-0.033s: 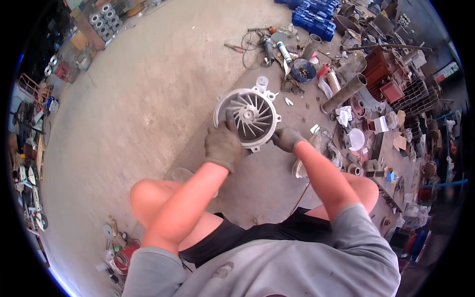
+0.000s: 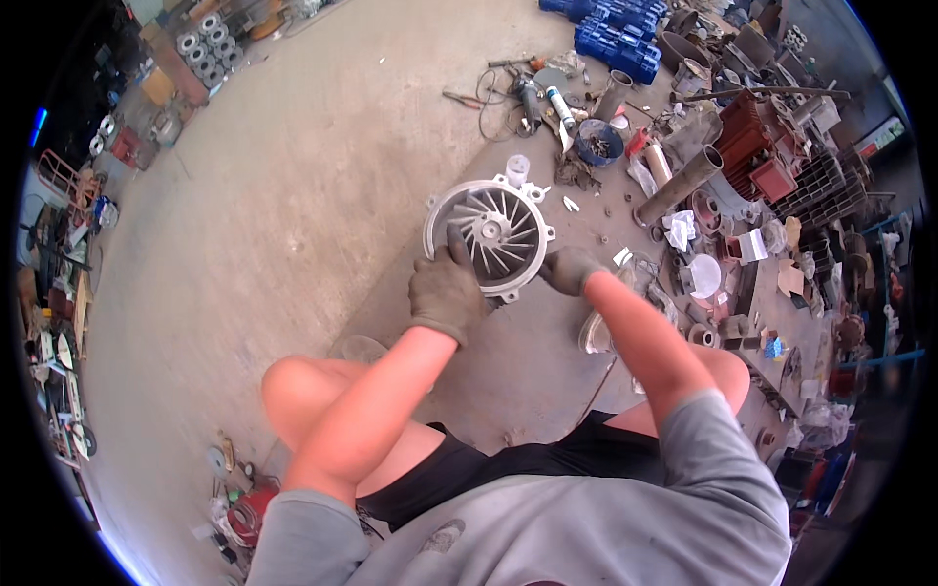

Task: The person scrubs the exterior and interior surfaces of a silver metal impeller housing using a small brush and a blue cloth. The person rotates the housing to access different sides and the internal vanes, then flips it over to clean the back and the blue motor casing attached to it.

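Observation:
A round grey metal housing (image 2: 534, 266) with lugs around its rim sits in front of me. Inside it shows a bladed impeller (image 2: 491, 231) with a central hub. At the near left rim is my left hand (image 2: 447, 290) in a dark work glove, its index finger reaching over the blades and the other fingers curled on the housing. My right hand (image 2: 572, 271), also gloved, is closed at the right rim; its fingertips are partly hidden. From the far side of the housing a short pale cylindrical part (image 2: 518, 168) sticks out.
Beyond the housing lie an angle grinder (image 2: 529, 104), a white tube (image 2: 561, 105) and a blue bowl (image 2: 599, 143) of small parts. To the right, an upright metal pipe (image 2: 678, 186) stands among scrap. Blue motor-like units (image 2: 618, 47) lie at the back.
My left hand has shifted slightly down and right on the housing, its index finger still over the blades. The right hand has barely moved.

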Available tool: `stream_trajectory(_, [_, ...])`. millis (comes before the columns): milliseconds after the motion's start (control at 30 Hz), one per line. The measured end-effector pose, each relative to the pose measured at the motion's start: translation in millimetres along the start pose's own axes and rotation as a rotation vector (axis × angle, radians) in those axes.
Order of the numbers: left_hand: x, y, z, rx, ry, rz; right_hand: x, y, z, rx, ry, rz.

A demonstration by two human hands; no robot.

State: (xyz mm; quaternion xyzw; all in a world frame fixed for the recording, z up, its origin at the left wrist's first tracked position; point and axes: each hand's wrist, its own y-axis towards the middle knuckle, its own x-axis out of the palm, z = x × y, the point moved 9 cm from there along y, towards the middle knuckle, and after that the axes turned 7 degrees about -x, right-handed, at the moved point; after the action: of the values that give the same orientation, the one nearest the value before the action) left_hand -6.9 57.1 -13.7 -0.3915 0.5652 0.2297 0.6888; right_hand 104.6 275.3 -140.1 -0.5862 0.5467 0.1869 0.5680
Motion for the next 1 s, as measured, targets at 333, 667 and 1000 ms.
stream_trajectory(333, [-3,-36,8,0.275,-0.35,-0.147,-1,-14,90,0.122,0.432,0.133])
stream_trajectory(667, [6,-29,40,0.287,-0.239,0.009,142,-70,-66,0.296,1.229,0.234])
stream_trajectory(1000, [-51,8,-40,0.52,0.147,0.168,100,-51,-58,0.209,0.928,0.05])
